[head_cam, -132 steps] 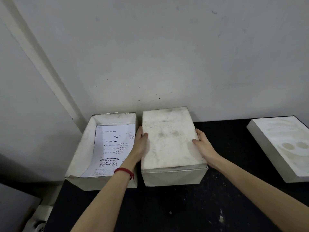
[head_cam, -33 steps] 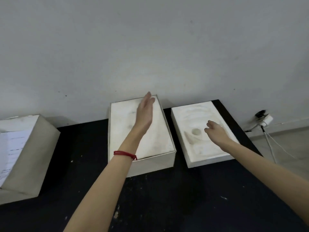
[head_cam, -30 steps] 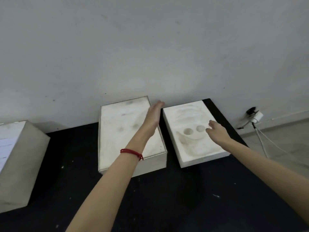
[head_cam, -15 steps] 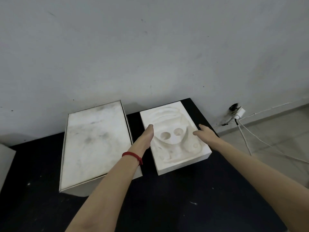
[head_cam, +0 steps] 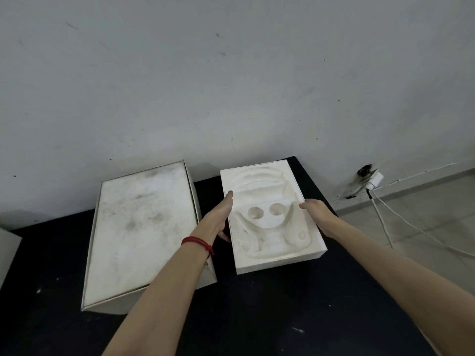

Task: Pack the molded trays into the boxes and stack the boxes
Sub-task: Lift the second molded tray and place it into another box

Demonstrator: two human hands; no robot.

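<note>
A white molded tray [head_cam: 270, 217] with two round hollows and curved recesses lies on the black table [head_cam: 257, 317] at the right. My left hand [head_cam: 221, 214] presses flat against its left side, thumb underneath. My right hand [head_cam: 317, 213] is laid against its right edge, fingers extended. To the left stands a white box [head_cam: 141, 232] with a smudged white top.
A second white box [head_cam: 7, 253] shows only as a corner at the far left edge. The grey wall runs right behind the table. A wall plug [head_cam: 370, 179] and white cables [head_cam: 401, 222] lie on the tiled floor to the right.
My view has swung right from the two left boxes. Both hands left the smudged box and came to the two sides of the molded tray.
</note>
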